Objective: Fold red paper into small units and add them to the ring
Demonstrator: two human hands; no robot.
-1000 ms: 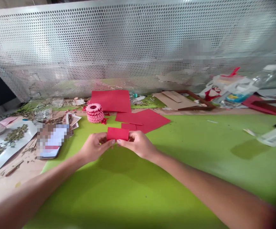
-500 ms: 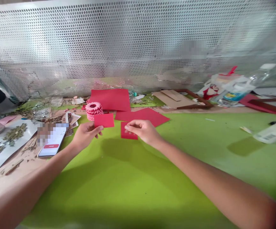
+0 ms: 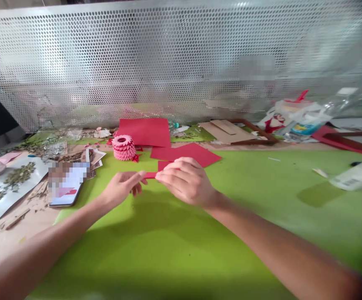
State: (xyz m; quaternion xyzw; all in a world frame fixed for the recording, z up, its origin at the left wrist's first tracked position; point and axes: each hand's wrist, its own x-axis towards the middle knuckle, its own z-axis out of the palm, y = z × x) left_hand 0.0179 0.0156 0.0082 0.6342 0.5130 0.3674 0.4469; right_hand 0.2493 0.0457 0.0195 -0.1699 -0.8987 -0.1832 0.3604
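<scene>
A small piece of red paper (image 3: 150, 175) is stretched between my two hands, seen nearly edge-on as a thin strip. My left hand (image 3: 123, 186) pinches its left end between thumb and fingers. On the other end, the fingers of my right hand (image 3: 190, 181) are closed, hiding that part of the paper. Another small red paper piece (image 3: 162, 165) shows partly behind my right hand. Beyond it lie a pointed red sheet (image 3: 199, 153) and a larger red sheet (image 3: 145, 131). A stack of pink zigzag-edged paper rings (image 3: 124, 151) stands to their left.
The work surface is a green tabletop (image 3: 131, 258). At left are a phone (image 3: 70, 187) and dried leaves (image 3: 20, 174) on a white sheet. A white bottle (image 3: 358, 174) lies at right. Brown card (image 3: 226, 131), plastic bags (image 3: 300, 118) and a perforated metal screen (image 3: 168, 54) line the back.
My hands have come together; the left moved right and nearer me with its red paper, now tilted edge-on. My right hand left the other red piece and closed on this paper's right end.
</scene>
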